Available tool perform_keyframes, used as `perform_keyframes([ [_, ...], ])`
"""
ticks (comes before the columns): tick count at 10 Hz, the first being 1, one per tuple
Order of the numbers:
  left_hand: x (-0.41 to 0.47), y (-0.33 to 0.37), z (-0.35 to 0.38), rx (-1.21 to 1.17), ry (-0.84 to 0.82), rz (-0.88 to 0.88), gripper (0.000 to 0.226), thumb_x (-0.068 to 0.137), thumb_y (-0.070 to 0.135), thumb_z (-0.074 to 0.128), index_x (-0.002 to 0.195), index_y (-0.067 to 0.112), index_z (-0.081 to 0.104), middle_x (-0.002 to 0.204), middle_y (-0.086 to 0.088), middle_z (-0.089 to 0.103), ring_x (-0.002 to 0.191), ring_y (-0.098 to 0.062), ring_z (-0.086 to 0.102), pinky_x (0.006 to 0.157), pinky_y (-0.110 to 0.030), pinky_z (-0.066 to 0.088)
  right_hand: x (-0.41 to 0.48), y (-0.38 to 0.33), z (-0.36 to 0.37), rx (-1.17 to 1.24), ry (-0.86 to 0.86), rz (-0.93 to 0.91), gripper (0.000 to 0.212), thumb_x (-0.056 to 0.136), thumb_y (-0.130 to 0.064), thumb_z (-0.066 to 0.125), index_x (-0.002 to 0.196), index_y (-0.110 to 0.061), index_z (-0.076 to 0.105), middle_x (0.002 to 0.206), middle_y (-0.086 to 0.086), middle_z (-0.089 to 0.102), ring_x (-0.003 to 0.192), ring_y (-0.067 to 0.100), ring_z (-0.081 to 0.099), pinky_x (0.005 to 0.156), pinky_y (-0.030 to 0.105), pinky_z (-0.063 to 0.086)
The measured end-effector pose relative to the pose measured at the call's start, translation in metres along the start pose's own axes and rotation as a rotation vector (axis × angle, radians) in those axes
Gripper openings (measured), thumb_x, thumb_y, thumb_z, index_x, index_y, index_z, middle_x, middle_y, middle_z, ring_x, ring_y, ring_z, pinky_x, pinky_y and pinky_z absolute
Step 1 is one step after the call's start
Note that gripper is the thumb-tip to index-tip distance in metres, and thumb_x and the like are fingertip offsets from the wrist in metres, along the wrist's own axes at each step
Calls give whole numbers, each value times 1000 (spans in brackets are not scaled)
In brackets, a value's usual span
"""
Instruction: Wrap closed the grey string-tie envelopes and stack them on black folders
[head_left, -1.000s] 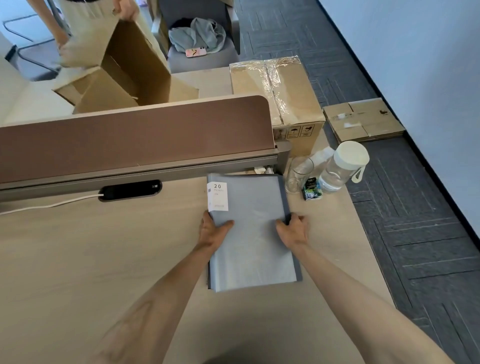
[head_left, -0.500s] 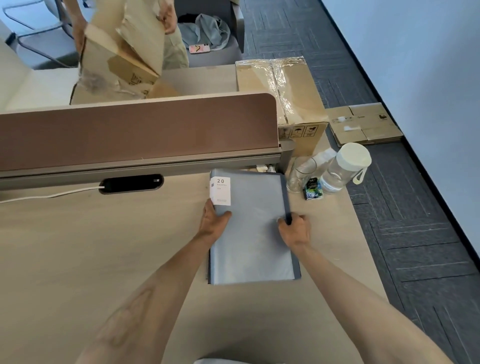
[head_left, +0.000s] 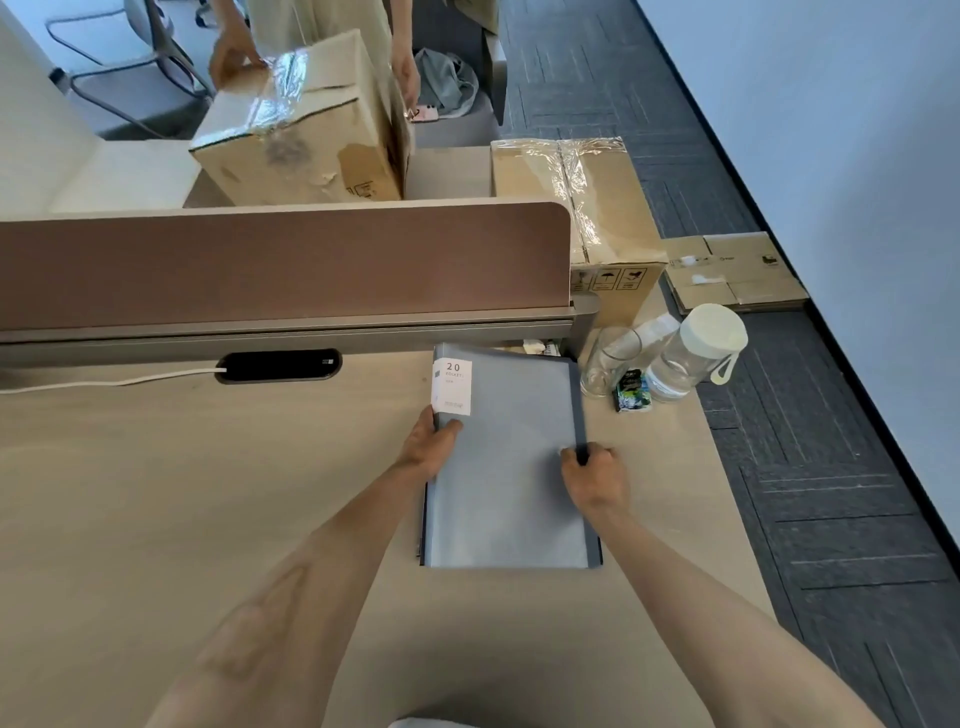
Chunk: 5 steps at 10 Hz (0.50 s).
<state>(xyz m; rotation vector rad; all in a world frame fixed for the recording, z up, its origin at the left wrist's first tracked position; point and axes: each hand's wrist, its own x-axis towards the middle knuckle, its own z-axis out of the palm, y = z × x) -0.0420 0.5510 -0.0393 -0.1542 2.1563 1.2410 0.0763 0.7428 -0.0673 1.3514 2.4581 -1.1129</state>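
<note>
Left arm: bare, stretched forward from the lower left.
Left hand (head_left: 430, 448): fingers curled, thumb lying flat on top, pointing right.
Right arm: bare, reaching forward from the lower right.
Right hand (head_left: 594, 474): fingers bent in a closed grip.

The small print under "20" on the white label (head_left: 452, 385) is too small to be read. At twelve o'clock, a second person (head_left: 317, 26) is cut off by the top edge.

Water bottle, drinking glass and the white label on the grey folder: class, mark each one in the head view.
water bottle (head_left: 691, 358): head view, on its clear body.
drinking glass (head_left: 609, 364): head view, on its side wall.
white label (head_left: 452, 387): head view, on its middle.
</note>
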Motion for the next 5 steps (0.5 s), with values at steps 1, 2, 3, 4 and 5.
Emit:
perform_keyframes([
  [1,-2,2,-3,-59,-48,0,47,93,28,50,138,18,40,138,-3,52,124,-23,49,103,-34,37,-2,2,-7,52,-63,-24,31,89,-40,53,87,-9,58,92,8,62,94,34,61,76,33,45],
  [2,-6,2,-8,-81,-82,-8,47,93,35,50,137,19,42,136,-2,53,124,-21,50,104,-34,37,-7,2,-20,85,-100,-1,30,90,-37,57,94,-8,58,93,10,62,95,33,60,73,31,38],
  [3,-19,-1,-11,-104,-62,32,50,91,44,46,134,16,44,135,-1,53,120,-20,51,103,-34,38,-10,10,-21,46,-72,-65,17,90,-26,52,85,-9,54,92,15,62,87,32,60,71,35,41],
  [4,-37,-7,-22,34,52,79,41,100,27,36,137,11,40,131,4,45,118,-22,48,99,-32,37,-27,6,-22,40,-78,-134,12,86,-15,47,75,-11,50,82,11,58,74,29,56,67,38,48],
  [5,-44,-26,-40,214,189,130,46,94,16,34,140,15,37,139,-13,46,115,-35,52,99,-43,45,-43,-8,-12,78,-101,-248,27,91,-19,48,113,-7,58,108,10,58,96,26,59,86,43,52],
])
